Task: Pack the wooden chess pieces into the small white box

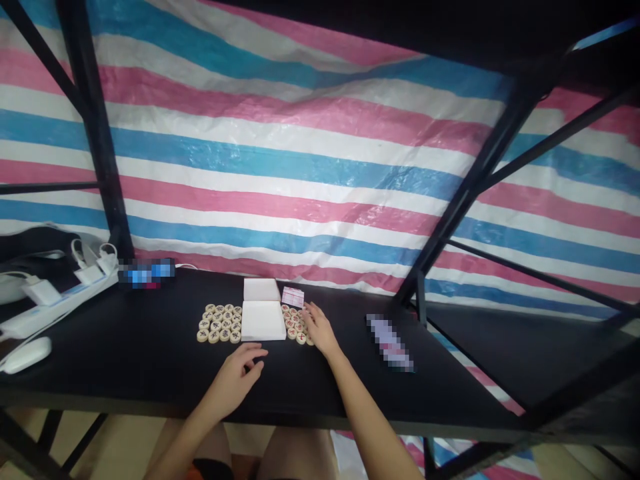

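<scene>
My right hand (320, 331) reaches over the red-marked Chinese chess pieces (292, 335), its fingers stretched out and touching or just above them, covering some. My left hand (239, 372) hovers or rests over the black table in front of the box, fingers apart, holding nothing. Between the two groups of pieces lies an open white box (263, 322), its lid folded back and no pieces visible inside. To its left, round Chinese chess pieces with dark markings (219, 325) are laid out in neat rows. A small pink-and-white printed card (293, 297) lies behind the red pieces.
A white power strip (65, 303) with plugged-in chargers and cables runs along the table's left side, near a white rounded device (29, 355). A blurred-out flat item (390, 342) lies at right. Black metal posts (93, 133) and a striped sheet (280, 153) stand behind.
</scene>
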`<state>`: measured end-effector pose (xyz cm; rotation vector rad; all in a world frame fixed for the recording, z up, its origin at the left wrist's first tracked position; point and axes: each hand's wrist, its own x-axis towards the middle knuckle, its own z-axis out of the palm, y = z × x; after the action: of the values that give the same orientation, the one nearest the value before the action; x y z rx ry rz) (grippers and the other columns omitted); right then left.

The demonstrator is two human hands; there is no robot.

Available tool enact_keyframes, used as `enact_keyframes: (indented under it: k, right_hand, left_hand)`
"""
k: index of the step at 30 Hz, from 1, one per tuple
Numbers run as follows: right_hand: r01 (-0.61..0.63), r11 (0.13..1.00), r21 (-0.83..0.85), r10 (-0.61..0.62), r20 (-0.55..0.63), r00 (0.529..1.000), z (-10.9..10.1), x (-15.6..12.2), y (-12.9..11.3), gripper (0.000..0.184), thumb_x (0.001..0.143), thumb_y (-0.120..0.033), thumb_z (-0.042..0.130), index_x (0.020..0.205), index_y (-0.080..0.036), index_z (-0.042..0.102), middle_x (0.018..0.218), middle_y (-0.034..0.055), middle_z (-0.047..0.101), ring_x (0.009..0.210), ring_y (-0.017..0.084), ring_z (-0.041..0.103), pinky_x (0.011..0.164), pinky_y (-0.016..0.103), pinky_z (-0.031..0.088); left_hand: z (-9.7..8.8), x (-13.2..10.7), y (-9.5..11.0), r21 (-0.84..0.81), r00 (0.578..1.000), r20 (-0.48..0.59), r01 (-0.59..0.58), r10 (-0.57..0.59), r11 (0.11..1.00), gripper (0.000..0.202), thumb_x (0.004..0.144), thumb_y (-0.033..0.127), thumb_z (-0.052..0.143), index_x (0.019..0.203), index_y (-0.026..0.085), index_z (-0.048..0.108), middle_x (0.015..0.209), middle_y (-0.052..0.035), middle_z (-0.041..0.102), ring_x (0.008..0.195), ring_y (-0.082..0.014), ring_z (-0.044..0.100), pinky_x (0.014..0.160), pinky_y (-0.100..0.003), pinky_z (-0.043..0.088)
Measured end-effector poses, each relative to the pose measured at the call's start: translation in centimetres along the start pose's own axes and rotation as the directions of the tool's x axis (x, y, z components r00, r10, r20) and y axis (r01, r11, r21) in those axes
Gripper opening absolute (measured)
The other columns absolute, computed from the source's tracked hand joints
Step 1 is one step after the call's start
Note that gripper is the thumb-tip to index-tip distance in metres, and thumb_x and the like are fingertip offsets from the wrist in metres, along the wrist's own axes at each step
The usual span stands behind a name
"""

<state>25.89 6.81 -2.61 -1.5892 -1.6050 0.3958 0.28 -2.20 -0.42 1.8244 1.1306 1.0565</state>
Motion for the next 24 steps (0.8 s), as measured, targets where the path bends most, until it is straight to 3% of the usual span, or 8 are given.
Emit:
enact_keyframes:
  k: [4, 11, 16, 20, 24]
  right_hand:
    - [-0.038, 0.999, -0.026, 0.037, -0.045, 0.998, -0.1, 0.2, 0.5, 0.051, 0.09, -0.045, 0.035, 0.127, -0.016, 0.054, 0.136, 0.012, 0.047, 0.129, 0.024, 0.04, 0.108, 0.041, 0.026]
    - [0.046, 0.994, -0.097, -0.045, 0.014, 0.999, 0.2, -0.2, 0.3, 0.048, 0.089, -0.046, 0.038, 0.124, -0.019, 0.057, 0.132, 0.0104, 0.051, 0.125, 0.024, 0.044, 0.104, 0.038, 0.033]
    - [0.131, 0.975, -0.18, -0.141, -0.044, 0.989, -0.7, 0.1, -1.0, 0.044, 0.092, -0.033, 0.032, 0.125, -0.015, 0.053, 0.132, 0.0134, 0.049, 0.124, 0.024, 0.042, 0.105, 0.039, 0.03]
    - [0.258, 0.935, -0.242, -0.24, 0.103, 0.965, 0.2, 1.5, -3.6, 0.035, 0.089, -0.022, 0.038, 0.117, -0.02, 0.059, 0.116, 0.0088, 0.061, 0.109, 0.021, 0.054, 0.096, 0.032, 0.038]
    - [0.304, 0.895, -0.327, -0.232, 0.242, 0.942, 2.6, 3.8, -6.3, 0.035, 0.089, -0.028, 0.042, 0.119, -0.018, 0.057, 0.113, 0.0115, 0.063, 0.103, 0.024, 0.058, 0.087, 0.031, 0.042]
  left_hand:
    - [0.0, 0.0, -0.1, -0.014, 1.0, 0.003, -0.018, 0.018, 1.0, 0.028, 0.079, 0.031, 0.054, 0.096, 0.022, 0.073, 0.109, -0.0098, 0.065, 0.06, -0.0135, 0.056, 0.055, -0.024, 0.044]
    - [-0.1, -0.1, 0.2, -0.039, 1.0, 0.017, -0.026, 0.026, 0.999, 0.027, 0.08, 0.03, 0.054, 0.098, 0.022, 0.072, 0.101, -0.0082, 0.067, 0.063, -0.0148, 0.056, 0.055, -0.023, 0.042]
    - [-0.1, -0.2, 0.4, -0.045, 1.0, 0.017, -0.013, 0.013, 0.999, 0.025, 0.08, 0.029, 0.054, 0.095, 0.02, 0.072, 0.098, -0.0077, 0.067, 0.063, -0.0145, 0.056, 0.055, -0.023, 0.041]
    - [-0.1, -0.2, 0.5, -0.041, 1.0, -0.015, 0.003, -0.004, 0.999, 0.025, 0.079, 0.028, 0.053, 0.093, 0.019, 0.072, 0.099, -0.009, 0.065, 0.061, -0.0142, 0.055, 0.055, -0.024, 0.042]
    - [-0.1, -0.1, 0.7, -0.059, 0.998, -0.045, 0.032, -0.035, 0.998, 0.026, 0.077, 0.029, 0.053, 0.09, 0.018, 0.072, 0.103, -0.0107, 0.064, 0.059, -0.0136, 0.054, 0.053, -0.024, 0.043]
